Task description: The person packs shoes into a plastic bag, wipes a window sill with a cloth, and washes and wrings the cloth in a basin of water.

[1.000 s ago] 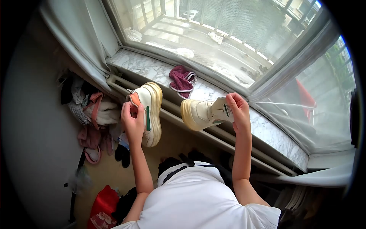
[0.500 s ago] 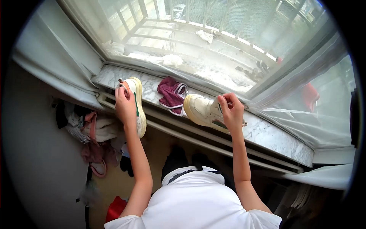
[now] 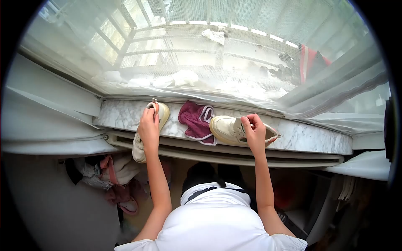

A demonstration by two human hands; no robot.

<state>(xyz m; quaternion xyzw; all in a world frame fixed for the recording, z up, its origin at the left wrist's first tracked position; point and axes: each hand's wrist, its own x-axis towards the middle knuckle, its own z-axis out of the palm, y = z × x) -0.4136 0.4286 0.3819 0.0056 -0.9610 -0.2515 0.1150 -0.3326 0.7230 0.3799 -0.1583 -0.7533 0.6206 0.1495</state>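
My left hand is closed on the heel and opening of a white sneaker. That sneaker stands tilted at the sill's front edge, toe hanging down toward me, its yellowed sole partly showing on the right. My right hand pinches the tongue of the other white sneaker, which lies along the marble sill with its toe to the left. Between the two shoes is a crumpled purple cloth with white edging, touching or very near the right sneaker's toe.
A radiator runs below the sill's front edge. Behind the sill hangs a sheer curtain, with a railing visible through it. A heap of clothes is at the lower left, beside a white surface.
The whole view has turned. My left hand has rotated its sneaker, so its toe now points down and left and less of the sole shows. My right hand still pinches the other sneaker's tongue.
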